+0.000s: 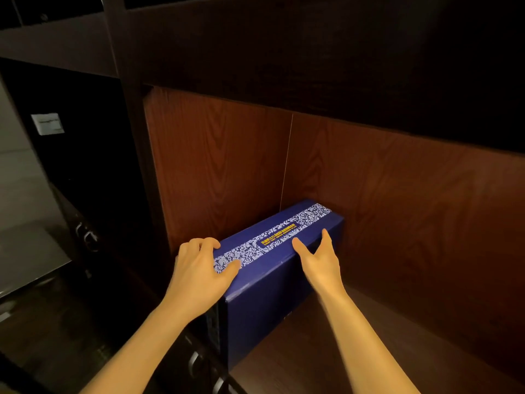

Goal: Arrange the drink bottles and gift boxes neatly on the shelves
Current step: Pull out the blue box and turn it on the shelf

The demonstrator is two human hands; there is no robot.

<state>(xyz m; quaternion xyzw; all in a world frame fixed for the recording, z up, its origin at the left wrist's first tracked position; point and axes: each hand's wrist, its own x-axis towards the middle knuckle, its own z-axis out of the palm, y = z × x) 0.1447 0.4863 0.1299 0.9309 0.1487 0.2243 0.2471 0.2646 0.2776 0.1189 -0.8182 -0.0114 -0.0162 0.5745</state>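
A long dark blue gift box (272, 282) with a white floral band and yellow lettering along its top stands on the wooden shelf (326, 345), against the compartment's left side wall. My left hand (199, 268) grips the near left top corner of the box, fingers curled over the edge. My right hand (321, 257) rests on the right top edge, thumb and fingers spread across the top face. The box's far end almost reaches the reddish-brown back panel. No drink bottles are in view.
The shelf compartment has a reddish wood-grain back panel (397, 200) and a dark shelf board (312, 66) overhead. Bare shelf surface lies to the right of the box. To the left stand dark cabinets with metal handles (91, 237) and a white label (47, 124).
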